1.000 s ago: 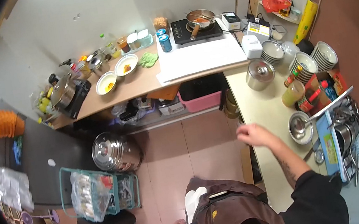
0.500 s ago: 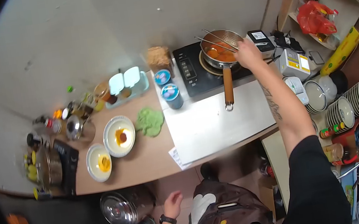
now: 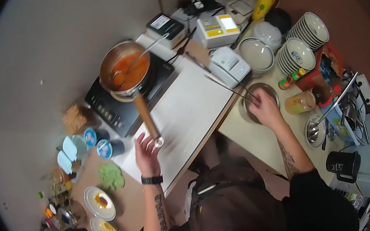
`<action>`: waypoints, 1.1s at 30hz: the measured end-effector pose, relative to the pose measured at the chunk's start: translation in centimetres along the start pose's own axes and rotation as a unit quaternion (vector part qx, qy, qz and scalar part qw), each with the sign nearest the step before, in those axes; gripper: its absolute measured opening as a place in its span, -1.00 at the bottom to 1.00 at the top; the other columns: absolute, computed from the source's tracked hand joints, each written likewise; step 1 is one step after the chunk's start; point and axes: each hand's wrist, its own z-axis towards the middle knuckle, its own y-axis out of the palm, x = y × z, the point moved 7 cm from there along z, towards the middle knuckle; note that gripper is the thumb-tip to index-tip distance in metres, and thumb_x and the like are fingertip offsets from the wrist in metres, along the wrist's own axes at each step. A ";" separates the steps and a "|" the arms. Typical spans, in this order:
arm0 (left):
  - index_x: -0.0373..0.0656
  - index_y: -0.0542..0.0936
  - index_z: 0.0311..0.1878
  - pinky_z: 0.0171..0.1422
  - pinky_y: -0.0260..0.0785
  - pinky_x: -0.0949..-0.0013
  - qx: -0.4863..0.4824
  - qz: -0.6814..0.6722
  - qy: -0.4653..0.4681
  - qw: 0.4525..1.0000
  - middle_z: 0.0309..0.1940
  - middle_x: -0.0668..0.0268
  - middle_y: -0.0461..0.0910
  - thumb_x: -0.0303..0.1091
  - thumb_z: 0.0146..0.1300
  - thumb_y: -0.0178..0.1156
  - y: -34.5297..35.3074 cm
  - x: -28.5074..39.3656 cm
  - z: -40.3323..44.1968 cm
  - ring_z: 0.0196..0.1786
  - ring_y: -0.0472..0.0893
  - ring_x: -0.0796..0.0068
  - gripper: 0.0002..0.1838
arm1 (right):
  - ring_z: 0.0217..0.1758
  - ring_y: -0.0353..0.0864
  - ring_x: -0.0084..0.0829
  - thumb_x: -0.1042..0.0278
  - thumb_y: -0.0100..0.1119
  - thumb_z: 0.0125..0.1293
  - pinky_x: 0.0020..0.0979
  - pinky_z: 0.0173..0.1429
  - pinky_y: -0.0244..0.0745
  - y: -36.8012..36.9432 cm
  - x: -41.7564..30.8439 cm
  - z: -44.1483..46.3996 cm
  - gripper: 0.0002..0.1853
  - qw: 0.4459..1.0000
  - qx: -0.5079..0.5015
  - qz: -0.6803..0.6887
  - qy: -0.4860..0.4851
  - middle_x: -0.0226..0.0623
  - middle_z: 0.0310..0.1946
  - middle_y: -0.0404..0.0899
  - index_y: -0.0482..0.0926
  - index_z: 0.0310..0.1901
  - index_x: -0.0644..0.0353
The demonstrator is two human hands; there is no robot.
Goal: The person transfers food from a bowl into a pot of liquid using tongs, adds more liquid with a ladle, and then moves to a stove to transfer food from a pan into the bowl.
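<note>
My right hand (image 3: 265,107) is closed around long metal chopsticks (image 3: 233,85), above a round metal pot lid or pot (image 3: 273,94) on the right counter. My left hand (image 3: 147,157) hangs with fingers spread beside the end of the wooden handle (image 3: 146,116) of the pan. The pan (image 3: 105,70) sits on the black induction cooker (image 3: 112,108) and holds orange-red liquid (image 3: 134,77). A spoon or ladle (image 3: 153,45) leans in it over the rim.
White bowls with yellow and brown contents (image 3: 99,203) stand lower left, near a green cloth (image 3: 111,176) and two blue-lidded cans (image 3: 105,149). At the right are stacked bowls (image 3: 295,55), a bottle (image 3: 291,78), a ladle bowl (image 3: 314,132) and a black jug (image 3: 343,164).
The view has turned right. My right hand has moved from the pan to the metal pot with the chopsticks, and my left hand has risen beside the pan handle.
</note>
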 end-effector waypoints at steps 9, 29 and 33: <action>-0.12 0.44 0.15 -0.26 0.33 0.44 0.064 0.058 0.058 0.995 -0.25 0.31 0.58 0.22 0.51 -0.17 2.7 2.0 1.0 -0.27 0.57 0.46 -0.42 | -0.06 0.62 0.07 0.23 0.21 0.21 -0.03 0.04 0.57 2.4 11.8 -0.3 -0.55 0.981 -0.078 -0.167 0.055 -0.10 0.09 0.46 0.45 0.14 0.12; -0.28 0.62 -0.13 -0.12 0.38 0.53 -0.236 0.354 0.068 0.902 -0.35 0.43 0.61 -0.33 0.40 0.23 22.3 -11.1 0.0 -0.28 0.50 0.68 -0.82 | -0.08 0.58 -0.53 0.61 0.11 0.29 -0.50 -0.01 0.52 -6.0 18.7 -13.0 -0.60 0.901 0.074 0.333 0.266 -0.35 0.04 0.57 0.53 0.18 0.29; -0.27 0.61 -0.14 -0.15 0.36 0.56 -0.319 0.398 -0.032 0.860 -0.40 0.47 0.59 -0.31 0.40 0.23 23.9 -14.4 -2.5 -0.31 0.48 0.73 -0.81 | 0.31 0.46 -0.27 0.11 0.00 0.50 -0.16 0.39 0.42 0.0 29.9 -26.8 -0.46 0.687 0.198 0.598 0.362 -0.23 0.31 0.42 0.28 0.40 0.17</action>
